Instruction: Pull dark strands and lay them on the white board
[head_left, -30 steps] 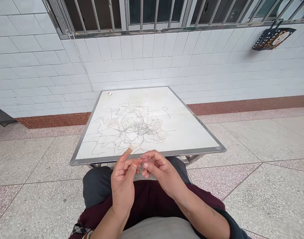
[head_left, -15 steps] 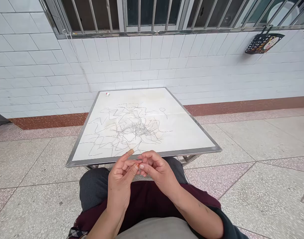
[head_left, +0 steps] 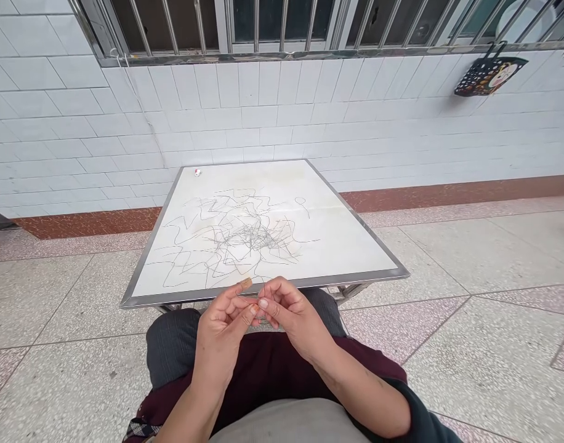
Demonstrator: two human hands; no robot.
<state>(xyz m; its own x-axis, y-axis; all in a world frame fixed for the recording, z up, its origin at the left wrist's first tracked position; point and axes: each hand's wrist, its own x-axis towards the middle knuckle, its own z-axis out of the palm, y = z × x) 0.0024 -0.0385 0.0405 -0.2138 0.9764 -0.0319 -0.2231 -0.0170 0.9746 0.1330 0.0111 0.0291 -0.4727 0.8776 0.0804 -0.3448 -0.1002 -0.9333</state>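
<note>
Above my lap, close to the near table edge, my left hand and my right hand meet fingertip to fingertip. Both pinch a thin dark wire-like strand, mostly hidden between the fingers. A worn tan wrap or tape covers the tip of my left index finger, which sticks out. Beyond the hands, a loose tangle of thin dark wire-like strands spreads over the white tabletop, densest in the middle. One strand with a looped end lies apart on the right.
A small white-and-red item sits at the table's far left corner. The table has a grey metal rim and stands against a white tiled wall. A patterned bag hangs from the window bars.
My fingertips have shifted slightly against each other, the right index finger lifting a little. Both hands stay pinched together; the view has tilted very slightly. The strands on the table lie as before.
</note>
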